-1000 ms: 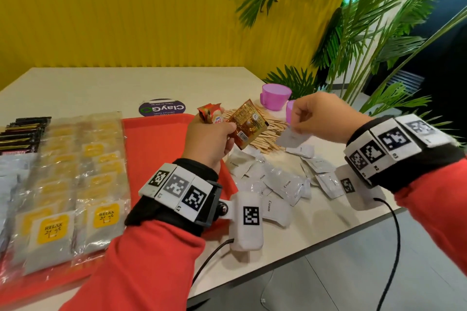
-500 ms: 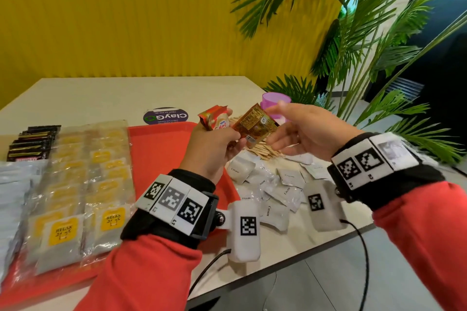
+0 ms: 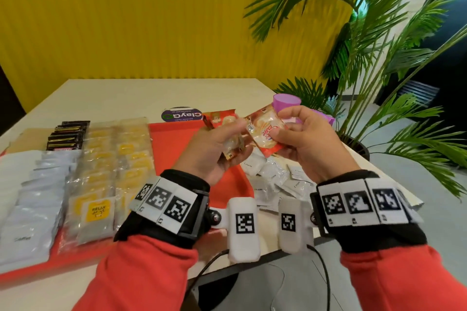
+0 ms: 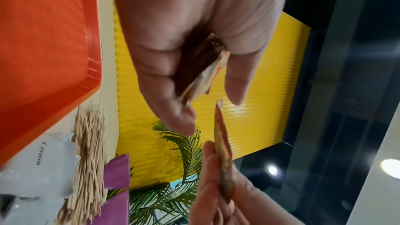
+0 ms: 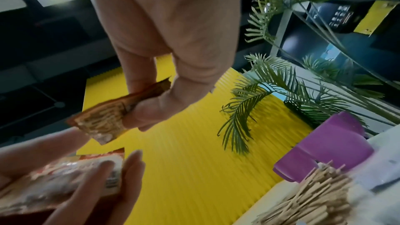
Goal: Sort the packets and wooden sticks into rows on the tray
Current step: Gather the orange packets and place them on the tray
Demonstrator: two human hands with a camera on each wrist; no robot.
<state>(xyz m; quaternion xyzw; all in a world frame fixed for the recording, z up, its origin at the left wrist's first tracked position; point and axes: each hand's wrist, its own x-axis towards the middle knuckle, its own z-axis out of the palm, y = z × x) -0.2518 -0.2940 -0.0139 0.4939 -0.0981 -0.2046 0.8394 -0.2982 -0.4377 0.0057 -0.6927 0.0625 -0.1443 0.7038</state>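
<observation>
Head view is showing both hands raised above the near right corner of the red tray [image 3: 177, 144], which is lying on the pale worktop [image 3: 121, 98]. The right hand [image 3: 307, 144] is pinching a red-and-cream creamer packet [image 3: 266, 131] between thumb and fingertips, tilting it so its printed face is turned toward the camera. The left hand [image 3: 214, 149] is curling its fingers round a small stack of similar packets [image 3: 228, 139], with one red edge sticking up past the thumb. The two hands are sitting close together, the single packet just beside the stack but apart from it in the wrist views.

On the tray, rows are already lying side by side: black sachets [image 3: 68, 135] at the far left, white coffee packets [image 3: 27, 199] nearest the left edge, and two columns of clear tea bags with yellow labels [image 3: 111, 174] next to them. Loose white cream sachets [image 3: 273, 179] are lying scattered on the worktop to the right of the tray, under the hands. From the right wrist, a heap of wooden sticks [image 5: 307, 199] is lying on the worktop beside a purple cup [image 5: 329, 150]. A palm plant [image 3: 366, 63] is standing past the worktop's right edge, against a yellow ribbed wall [image 3: 126, 20].
</observation>
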